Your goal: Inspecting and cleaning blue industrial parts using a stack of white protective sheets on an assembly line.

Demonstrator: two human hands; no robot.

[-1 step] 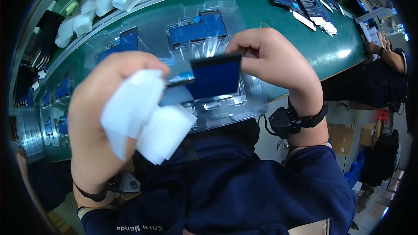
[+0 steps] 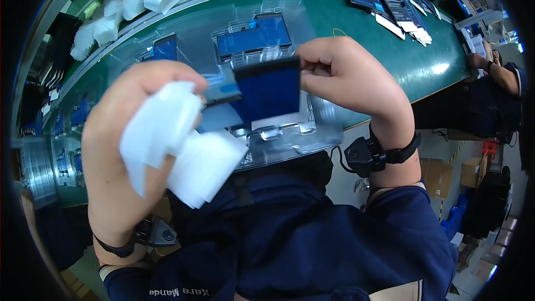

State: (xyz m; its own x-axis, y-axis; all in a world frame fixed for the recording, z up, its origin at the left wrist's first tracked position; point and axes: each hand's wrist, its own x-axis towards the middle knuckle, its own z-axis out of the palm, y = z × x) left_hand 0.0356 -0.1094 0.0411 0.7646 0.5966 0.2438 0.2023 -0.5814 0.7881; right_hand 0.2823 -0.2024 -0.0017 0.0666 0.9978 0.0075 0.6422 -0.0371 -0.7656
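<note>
Two hands (image 2: 134, 134), blue flat pack (image 2: 267, 90), white cloth (image 2: 178, 145)

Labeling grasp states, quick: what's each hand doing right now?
Left hand: closed on a white cloth, touching the blue panel's left end.
Right hand: closed, pinching the blue panel's right edge.

I count one dark blue flat panel (image 2: 267, 90) in my fingers, one white wipe (image 2: 178, 145), and two blue panels (image 2: 253, 36) in clear trays.
</note>
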